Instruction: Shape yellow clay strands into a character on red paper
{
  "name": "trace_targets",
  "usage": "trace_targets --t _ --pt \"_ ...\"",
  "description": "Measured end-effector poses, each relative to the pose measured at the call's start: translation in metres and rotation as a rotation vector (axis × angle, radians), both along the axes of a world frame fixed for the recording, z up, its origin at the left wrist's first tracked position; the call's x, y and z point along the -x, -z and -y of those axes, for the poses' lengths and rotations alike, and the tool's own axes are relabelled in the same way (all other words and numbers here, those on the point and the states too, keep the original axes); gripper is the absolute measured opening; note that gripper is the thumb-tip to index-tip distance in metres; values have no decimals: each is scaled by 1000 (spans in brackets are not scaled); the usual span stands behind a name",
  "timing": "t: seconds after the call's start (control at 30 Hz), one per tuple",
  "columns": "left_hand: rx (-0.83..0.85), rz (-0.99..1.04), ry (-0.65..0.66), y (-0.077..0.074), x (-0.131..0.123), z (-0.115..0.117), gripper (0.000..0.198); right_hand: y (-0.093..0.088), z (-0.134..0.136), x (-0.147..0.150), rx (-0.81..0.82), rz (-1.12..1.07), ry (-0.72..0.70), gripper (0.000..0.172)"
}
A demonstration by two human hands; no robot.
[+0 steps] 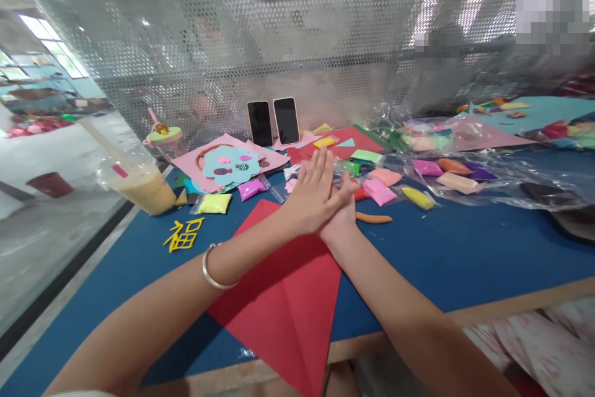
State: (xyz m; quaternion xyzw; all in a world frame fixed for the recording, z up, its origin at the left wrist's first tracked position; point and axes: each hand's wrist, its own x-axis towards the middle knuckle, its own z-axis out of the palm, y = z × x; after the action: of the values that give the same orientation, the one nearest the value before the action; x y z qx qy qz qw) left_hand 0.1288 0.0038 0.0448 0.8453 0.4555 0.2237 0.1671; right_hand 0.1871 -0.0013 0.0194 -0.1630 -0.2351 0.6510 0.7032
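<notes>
My left hand (316, 189), with a silver bangle on its wrist, lies flat across my right hand (343, 208), palm against palm, above the far end of a creased red paper sheet (283, 298). The left fingers are stretched out. My right hand is mostly covered, with some fingertips showing past the left thumb; whether anything sits between the palms is hidden. An orange-brown clay strip (373, 218) lies just right of my hands. Yellow clay strokes forming a character (185, 235) rest on the blue table (400, 261) to the left.
A tilted drink cup (142, 183) stands at the left edge, near a lidded cup (168, 142). Two phones (287, 120) lean against the perforated metal screen (209, 44). Clay packets (380, 191), a decorated pink paper (186, 165) and plastic bags lie behind my hands and rightward.
</notes>
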Motion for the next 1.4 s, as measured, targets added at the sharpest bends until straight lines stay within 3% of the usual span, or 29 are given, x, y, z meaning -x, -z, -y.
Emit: trace_targets --t 0.13,0.33,0.5,0.67,0.9,1.07,1.23,1.4 --pt "24 49 -160 -1 2 -13 76 -4 2 -1 10 -68 -142 60" --pt "74 186 9 2 10 -2 64 -6 3 -3 78 -168 -145 54" --pt "52 321 -119 4 25 -15 61 -14 8 -5 258 -209 -170 56" --pt "-93 220 -161 0 18 -23 61 -15 11 2 138 -193 -300 58" --pt "-75 143 -125 3 -1 -9 58 -8 5 4 109 -176 -115 51" --pt "-59 124 -243 1 6 -23 58 -13 8 3 159 -189 -255 55" --pt "-33 329 -232 2 13 -24 56 -19 13 1 317 -247 -241 48" --pt "-25 356 -208 -6 10 -20 58 -17 12 5 277 -205 -229 47"
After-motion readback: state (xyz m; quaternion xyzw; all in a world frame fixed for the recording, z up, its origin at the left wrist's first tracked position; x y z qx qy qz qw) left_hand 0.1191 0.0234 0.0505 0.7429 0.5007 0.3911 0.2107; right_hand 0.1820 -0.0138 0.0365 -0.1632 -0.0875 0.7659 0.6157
